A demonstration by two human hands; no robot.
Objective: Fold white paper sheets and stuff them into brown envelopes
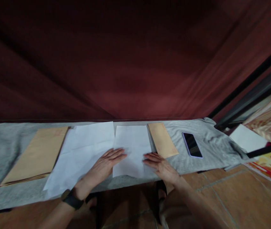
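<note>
Folded white paper sheet (132,149) lying on the grey-cloth-covered counter (11,143), long axis running twelve to six, straight ahead at twelve o'clock. Left hand (107,163) flat, fingers together and extended, pressing the sheet's left edge from seven o'clock; black wristband (72,199) on that wrist. Right hand (160,165) flat too, palm down, fingertips on the sheet's right edge from five o'clock. Both hands about equally near, neither pinching anything. At nine o'clock of the sheet, a larger stack of loose white papers (83,149), partly under the left hand; beyond it a pile of large brown paper envelopes (36,154). At two o'clock, a small narrow brown envelope (163,140), then a dark-screened smartphone (192,144). No readable writing; faint reddish marking on the large envelope, illegible.
</note>
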